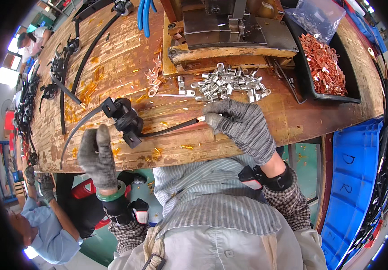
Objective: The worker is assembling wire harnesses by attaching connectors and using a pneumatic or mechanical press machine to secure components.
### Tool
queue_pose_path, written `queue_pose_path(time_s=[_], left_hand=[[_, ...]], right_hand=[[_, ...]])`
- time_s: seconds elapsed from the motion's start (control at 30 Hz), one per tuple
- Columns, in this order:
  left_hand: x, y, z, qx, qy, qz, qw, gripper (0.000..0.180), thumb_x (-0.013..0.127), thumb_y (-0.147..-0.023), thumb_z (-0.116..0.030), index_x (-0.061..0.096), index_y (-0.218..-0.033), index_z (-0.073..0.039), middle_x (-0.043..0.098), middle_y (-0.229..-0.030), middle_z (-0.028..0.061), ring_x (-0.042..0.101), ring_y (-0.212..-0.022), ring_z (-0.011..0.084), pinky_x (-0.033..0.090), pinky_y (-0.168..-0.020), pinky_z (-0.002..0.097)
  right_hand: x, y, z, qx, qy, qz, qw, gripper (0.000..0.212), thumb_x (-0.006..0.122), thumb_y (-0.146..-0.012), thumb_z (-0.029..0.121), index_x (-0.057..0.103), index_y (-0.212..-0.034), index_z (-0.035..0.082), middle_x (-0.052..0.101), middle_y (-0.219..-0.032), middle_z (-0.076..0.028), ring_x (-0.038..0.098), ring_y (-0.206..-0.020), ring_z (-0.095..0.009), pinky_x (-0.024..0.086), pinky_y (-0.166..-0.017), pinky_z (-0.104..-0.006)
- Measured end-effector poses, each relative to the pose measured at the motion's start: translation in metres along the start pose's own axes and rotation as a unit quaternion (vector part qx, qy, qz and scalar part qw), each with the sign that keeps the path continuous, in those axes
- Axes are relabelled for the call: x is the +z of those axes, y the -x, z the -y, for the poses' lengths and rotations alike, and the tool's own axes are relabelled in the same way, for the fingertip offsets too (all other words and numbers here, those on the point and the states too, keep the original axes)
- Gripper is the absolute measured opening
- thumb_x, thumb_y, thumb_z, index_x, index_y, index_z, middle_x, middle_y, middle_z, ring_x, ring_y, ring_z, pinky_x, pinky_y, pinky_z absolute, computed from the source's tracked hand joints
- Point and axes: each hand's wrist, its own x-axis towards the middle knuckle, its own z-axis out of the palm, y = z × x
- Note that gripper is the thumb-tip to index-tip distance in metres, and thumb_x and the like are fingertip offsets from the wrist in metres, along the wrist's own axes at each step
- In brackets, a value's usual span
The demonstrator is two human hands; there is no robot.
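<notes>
My right hand [242,128], in a grey knit glove, pinches the stripped end of a black cable [171,129] above the bench. Leftward, this cable runs to a black coiled bundle with plug housings [126,119]. From the bundle's other side a grey cable tail [74,137] bends down to the bench's near edge. My left hand [97,157], also gloved, hovers close to that tail with fingers half bent and a gap between the tips; nothing shows in it. Beyond my right hand lies a pile of silver cable lugs [227,84], with a few copper lugs [154,83] to its left.
A metal press [225,36] stands at the back of the wooden bench [180,153]. A black bin of copper lugs [322,65] sits right of it. More cables [59,67] lie on the left. Blue crate [354,180] stands at right; a co-worker [52,225] sits at left.
</notes>
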Motion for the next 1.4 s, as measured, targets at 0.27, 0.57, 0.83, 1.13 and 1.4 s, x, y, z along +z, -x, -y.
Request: queue_pose_path(time_s=[0.27, 0.57, 0.83, 1.13, 1.4], left_hand=[[0.033, -0.01, 0.008, -0.163, 0.214, 0.215, 0.939, 0.041, 0.067, -0.078, -0.025, 0.052, -0.11, -0.004, 0.06, -0.092, 0.0031, 0.056, -0.08, 0.0114, 0.045, -0.071, 0.0238], [0.032, 0.001, -0.036, -0.115, 0.411, 0.087, 0.9, 0.051, 0.071, -0.07, -0.019, 0.049, -0.113, -0.004, 0.055, -0.098, 0.0039, 0.052, -0.092, 0.0171, 0.047, -0.076, 0.0291], [0.034, -0.027, -0.056, 0.06, 0.513, 0.079, 0.853, 0.037, 0.049, -0.087, -0.027, 0.042, -0.118, -0.007, 0.049, -0.115, 0.0143, 0.048, -0.106, 0.0296, 0.045, -0.083, 0.0446], [0.046, -0.049, -0.069, 0.017, 0.48, 0.113, 0.87, 0.069, 0.066, -0.074, -0.01, 0.028, -0.132, -0.005, 0.049, -0.118, 0.0192, 0.059, -0.094, 0.0236, 0.054, -0.066, 0.0292], [0.055, -0.051, -0.102, 0.086, 0.355, 0.052, 0.929, 0.068, 0.078, -0.064, -0.016, 0.04, -0.118, -0.002, 0.051, -0.1, 0.0109, 0.058, -0.086, 0.0226, 0.055, -0.07, 0.0331]], right_hand=[[0.005, 0.002, -0.002, -0.053, 0.033, -0.035, 0.997, 0.019, 0.063, -0.078, 0.016, 0.064, -0.091, 0.001, 0.063, -0.083, -0.009, 0.059, -0.072, -0.015, 0.047, -0.068, -0.0263], [0.014, 0.012, 0.001, -0.036, -0.015, -0.046, 0.998, 0.018, 0.063, -0.078, 0.013, 0.064, -0.092, 0.001, 0.064, -0.082, -0.009, 0.06, -0.074, -0.015, 0.048, -0.069, -0.0266], [-0.017, -0.008, 0.027, 0.022, -0.229, -0.041, 0.972, 0.024, 0.062, -0.08, 0.009, 0.061, -0.101, -0.002, 0.064, -0.084, -0.005, 0.059, -0.072, -0.01, 0.05, -0.065, -0.0214], [-0.064, -0.023, 0.054, -0.005, -0.191, -0.029, 0.981, 0.022, 0.061, -0.082, 0.011, 0.061, -0.099, -0.002, 0.064, -0.081, -0.006, 0.06, -0.071, -0.009, 0.049, -0.063, -0.0208], [-0.075, -0.048, 0.07, -0.012, -0.177, -0.066, 0.982, 0.015, 0.062, -0.08, 0.008, 0.063, -0.093, 0.0, 0.061, -0.075, -0.001, 0.055, -0.061, -0.006, 0.046, -0.053, -0.0177]])
